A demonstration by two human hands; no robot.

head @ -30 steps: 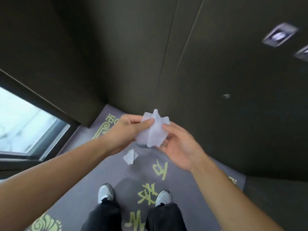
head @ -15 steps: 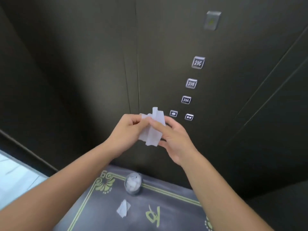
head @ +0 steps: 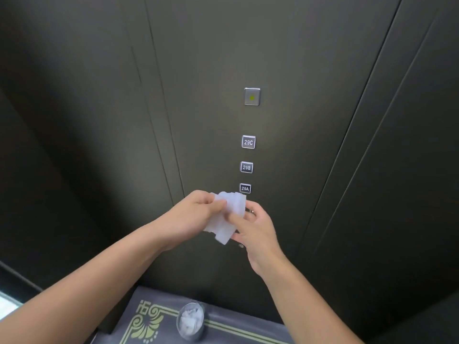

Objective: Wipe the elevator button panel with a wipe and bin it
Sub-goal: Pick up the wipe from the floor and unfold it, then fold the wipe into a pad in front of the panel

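Nearest, at 6 o'clock low in the view, a grey floor mat (head: 223, 316) with a flat woven look carries a pale green scroll border. On it stands a small round bin (head: 190, 322) with a clear or shiny wall, holding crumpled white wipes.

Above that, two bare forearms reach in from 7 and 5 o'clock and meet near the middle. The left hand (head: 191, 217) is curled, its fingers (head: 213, 202) pinched closed on the upper left edge of the wipe (head: 229, 214). The right hand (head: 258, 232) comes in from the 4 o'clock side, thumb pressed on the wipe's front and the other fingers wrapped behind it, so both hands grip the same sheet. The wipe is thin, white, slightly translucent and soft, folded into a rough rectangle with a loose corner hanging toward 6 o'clock. It is held in the air in front of the wall, just below the lowest button in view; whether it touches the wall cannot be told.

Farthest is the elevator button panel (head: 285, 150), a dark matt brown-grey metal with fine vertical seams. Small square buttons with bright chrome rims climb toward 12 o'clock: 29A (head: 245, 188), 29B (head: 246, 167), 29C (head: 248, 142), then a plain brushed-metal square (head: 252, 96) with a yellow dot.
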